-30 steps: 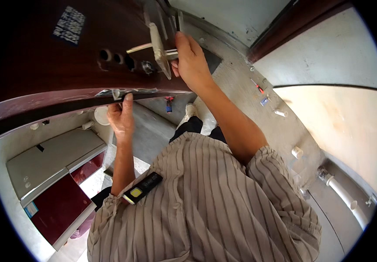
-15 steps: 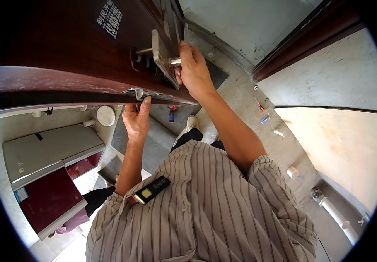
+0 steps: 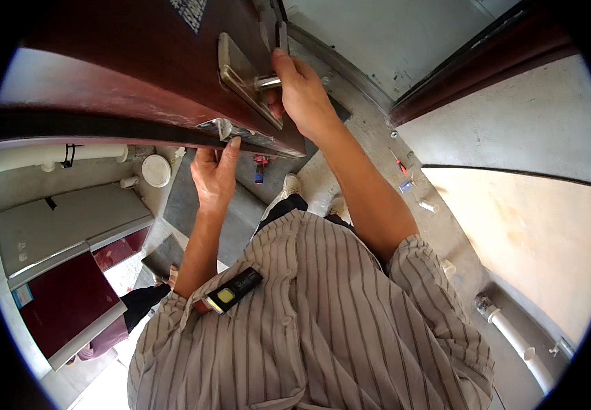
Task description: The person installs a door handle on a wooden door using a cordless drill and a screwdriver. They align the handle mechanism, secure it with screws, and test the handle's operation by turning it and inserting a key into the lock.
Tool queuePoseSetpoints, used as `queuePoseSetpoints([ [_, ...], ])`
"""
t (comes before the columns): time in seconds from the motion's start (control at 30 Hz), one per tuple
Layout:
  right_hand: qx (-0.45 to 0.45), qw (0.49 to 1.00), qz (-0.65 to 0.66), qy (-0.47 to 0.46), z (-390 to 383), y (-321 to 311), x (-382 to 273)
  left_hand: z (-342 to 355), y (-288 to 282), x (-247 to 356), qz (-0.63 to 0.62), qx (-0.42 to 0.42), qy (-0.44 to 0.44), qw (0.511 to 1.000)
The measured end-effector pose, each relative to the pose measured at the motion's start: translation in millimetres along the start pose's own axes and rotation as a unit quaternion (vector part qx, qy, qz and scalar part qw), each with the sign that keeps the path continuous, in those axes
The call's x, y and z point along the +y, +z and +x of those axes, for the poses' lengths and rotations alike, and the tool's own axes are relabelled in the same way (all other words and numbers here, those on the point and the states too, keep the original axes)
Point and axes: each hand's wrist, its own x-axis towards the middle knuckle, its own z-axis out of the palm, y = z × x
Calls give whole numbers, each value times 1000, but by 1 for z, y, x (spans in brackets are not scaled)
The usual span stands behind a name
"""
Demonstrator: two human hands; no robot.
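A dark red-brown door (image 3: 117,75) spans the top left, with a metal latch piece (image 3: 224,128) in its edge. My right hand (image 3: 303,92) is closed on a lock plate (image 3: 237,72) with a silver spindle or handle (image 3: 265,83), held against the door face; the holes behind it are hidden. My left hand (image 3: 215,174) grips the door edge just below the latch, thumb up beside it and other fingers partly hidden. A small black light (image 3: 234,290) is clipped to my striped shirt.
A red drill (image 3: 260,167) lies beyond the door. A screwdriver (image 3: 398,162), white pipe offcuts (image 3: 428,206) and a long pipe (image 3: 511,333) are at right. Grey cabinets with red fronts (image 3: 63,301) stand at left, near another person's dark-clad leg (image 3: 138,304). Pale panels (image 3: 514,225) line the right.
The lock plate has moved onto the door face, covering the holes that showed earlier. My left hand stays at the edge by the latch. The view has shifted slightly.
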Motion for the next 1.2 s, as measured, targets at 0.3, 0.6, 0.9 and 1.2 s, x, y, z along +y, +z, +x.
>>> queuePoseSetpoints([
  [0.3,-70,995,-67,27,3,-15,-6,-3,2,1,-15,-12,3,1000],
  [0.6,84,981,-149,-95,-15,1,12,0,4,3,10,0,39,999],
  [0.9,11,955,-40,-294,-61,17,55,-1,4,11,42,21,28,998],
  [1.2,116,896,-235,-360,-71,56,75,0,0,12,87,-34,79,992],
])
